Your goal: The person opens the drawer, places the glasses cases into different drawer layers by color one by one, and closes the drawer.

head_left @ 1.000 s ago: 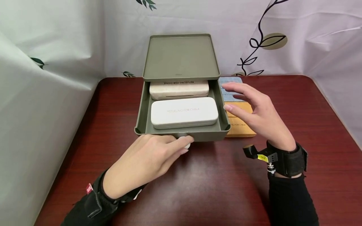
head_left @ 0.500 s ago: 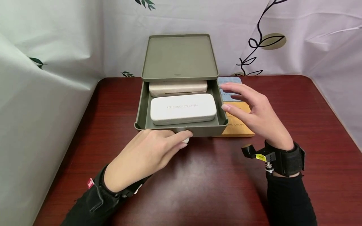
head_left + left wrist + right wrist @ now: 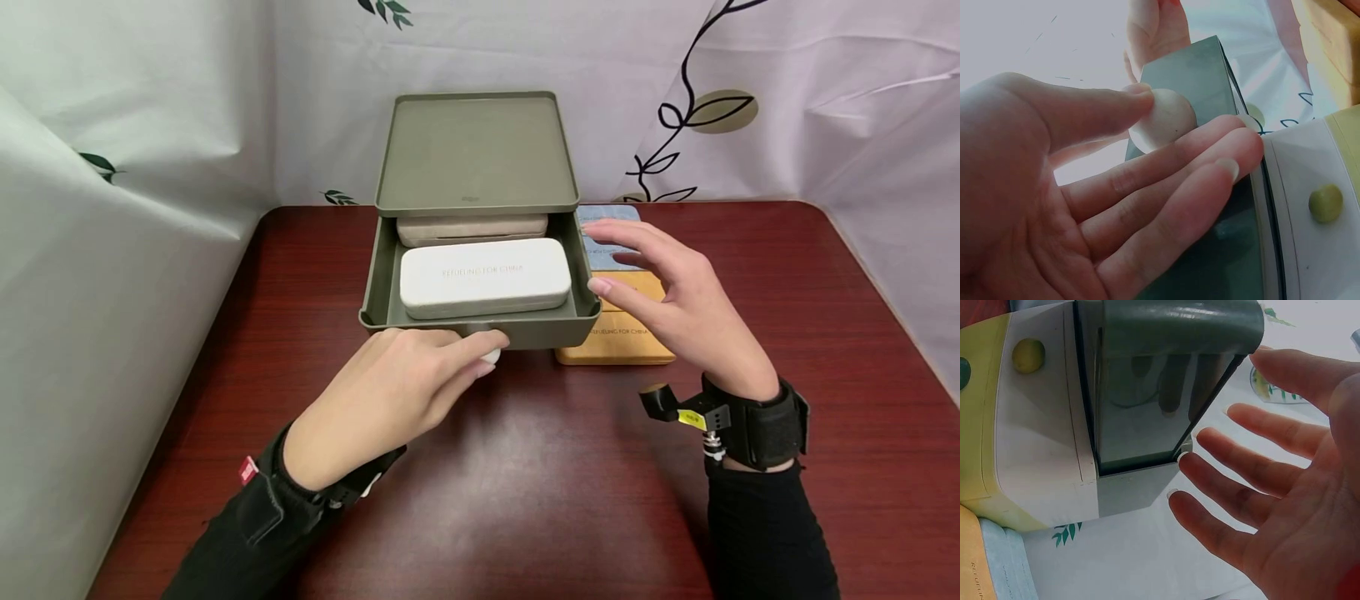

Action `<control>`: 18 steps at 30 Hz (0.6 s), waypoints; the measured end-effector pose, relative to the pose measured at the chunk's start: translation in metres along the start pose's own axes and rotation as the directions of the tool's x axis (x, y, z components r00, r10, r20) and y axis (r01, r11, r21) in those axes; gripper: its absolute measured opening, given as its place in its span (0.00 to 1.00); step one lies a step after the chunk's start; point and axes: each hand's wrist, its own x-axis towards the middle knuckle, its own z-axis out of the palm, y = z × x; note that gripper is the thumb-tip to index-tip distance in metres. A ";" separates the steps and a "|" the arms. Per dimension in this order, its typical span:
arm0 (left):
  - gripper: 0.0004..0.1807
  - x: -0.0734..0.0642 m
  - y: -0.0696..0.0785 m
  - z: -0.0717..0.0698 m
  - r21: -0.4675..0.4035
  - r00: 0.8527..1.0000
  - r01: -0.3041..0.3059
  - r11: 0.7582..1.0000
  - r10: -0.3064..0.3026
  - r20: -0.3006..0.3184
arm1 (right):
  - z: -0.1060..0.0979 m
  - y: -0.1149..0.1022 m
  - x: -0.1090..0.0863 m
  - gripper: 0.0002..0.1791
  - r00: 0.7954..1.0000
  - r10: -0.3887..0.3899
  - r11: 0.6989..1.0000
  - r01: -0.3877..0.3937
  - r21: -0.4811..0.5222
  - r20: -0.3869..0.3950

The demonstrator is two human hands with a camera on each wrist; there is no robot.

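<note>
In the head view my left hand (image 3: 397,400) pinches the white round knob (image 3: 492,356) on the front of a grey-green drawer (image 3: 551,335). The left wrist view shows the thumb on one side of that knob (image 3: 1163,119) and the fingers on the other. The drawer stands part way out. In it lie a white case (image 3: 485,287) lettered "REFUELING FOR CHINA" and, behind, a cream case (image 3: 472,228) partly hidden under the grey-green cabinet top (image 3: 480,150). My right hand (image 3: 682,308) hovers at the drawer's right side, fingers spread, holding nothing; whether its fingertips touch the drawer I cannot tell.
Below the drawer, a white drawer front (image 3: 1041,419) with a yellow-green knob (image 3: 1028,355) shows in the right wrist view. Yellow cases (image 3: 618,337) and blue cases (image 3: 611,214) lie right of the cabinet on the dark red table (image 3: 510,467). A white patterned cloth (image 3: 330,100) hangs behind.
My left hand has moved away from me, and the drawer has slid further in with both cases. More of the cream case is covered now. The right hand has barely moved.
</note>
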 end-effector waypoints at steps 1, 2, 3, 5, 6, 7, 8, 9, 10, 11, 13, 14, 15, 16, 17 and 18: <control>0.08 0.000 -0.001 0.000 0.000 1.000 0.002 1.000 -0.002 0.000 | 0.000 0.000 0.000 0.29 1.000 0.001 1.000 -0.001 -0.002 0.000; 0.08 0.001 -0.002 0.000 0.001 1.000 0.003 1.000 -0.003 0.001 | 0.000 0.000 0.000 0.29 1.000 0.001 1.000 -0.001 -0.001 -0.001; 0.08 0.001 -0.002 0.001 0.002 1.000 0.005 1.000 -0.005 0.003 | 0.000 0.000 0.000 0.29 1.000 0.001 1.000 -0.001 -0.002 -0.001; 0.09 0.002 -0.004 0.001 -0.002 1.000 0.008 1.000 -0.008 0.004 | -0.001 -0.001 0.000 0.29 1.000 0.001 1.000 -0.001 -0.003 -0.003; 0.09 0.003 -0.004 0.001 -0.004 1.000 0.009 1.000 -0.009 0.003 | -0.001 -0.001 0.000 0.29 1.000 0.001 1.000 -0.001 -0.002 -0.005; 0.09 0.003 -0.005 0.001 -0.006 1.000 0.011 1.000 -0.011 0.002 | -0.001 -0.001 0.000 0.29 1.000 0.001 1.000 -0.001 -0.002 -0.007; 0.09 0.004 -0.006 0.001 -0.010 1.000 0.011 1.000 -0.011 0.002 | -0.001 -0.001 0.000 0.29 1.000 0.002 1.000 -0.002 -0.001 -0.008; 0.09 0.005 -0.006 0.002 -0.015 1.000 0.013 1.000 -0.013 0.001 | -0.001 -0.001 0.000 0.30 1.000 0.003 1.000 -0.003 -0.002 -0.010; 0.09 0.005 -0.007 0.002 -0.019 1.000 0.014 1.000 -0.014 -0.001 | -0.001 -0.001 0.000 0.30 1.000 0.004 1.000 -0.005 -0.003 -0.011; 0.09 0.006 -0.008 0.002 -0.019 1.000 0.016 1.000 -0.016 -0.004 | -0.002 -0.001 0.000 0.30 1.000 0.006 1.000 -0.006 -0.001 -0.012; 0.10 0.007 -0.010 0.004 -0.018 1.000 0.019 1.000 -0.019 -0.010 | -0.002 -0.001 0.000 0.30 1.000 0.009 1.000 -0.009 -0.001 -0.013; 0.10 0.007 -0.011 0.005 -0.016 1.000 0.022 1.000 -0.022 -0.014 | -0.002 -0.001 0.000 0.31 1.000 0.010 1.000 -0.010 0.001 -0.014; 0.10 0.007 -0.012 0.005 -0.012 1.000 0.026 1.000 -0.026 -0.017 | -0.002 -0.001 0.000 0.31 1.000 0.010 1.000 -0.010 0.003 -0.014; 0.10 0.008 -0.013 0.005 -0.008 0.999 0.029 1.000 -0.029 -0.020 | -0.002 -0.001 0.000 0.31 1.000 0.009 1.000 -0.009 0.006 -0.014; 0.10 0.008 -0.014 0.005 -0.004 0.999 0.032 0.999 -0.033 -0.022 | -0.002 -0.001 0.000 0.31 1.000 0.008 1.000 -0.008 0.010 -0.015; 0.11 0.009 -0.015 0.006 -0.003 0.999 0.036 0.999 -0.036 -0.024 | -0.003 -0.001 0.000 0.31 1.000 0.007 1.000 -0.007 0.013 -0.016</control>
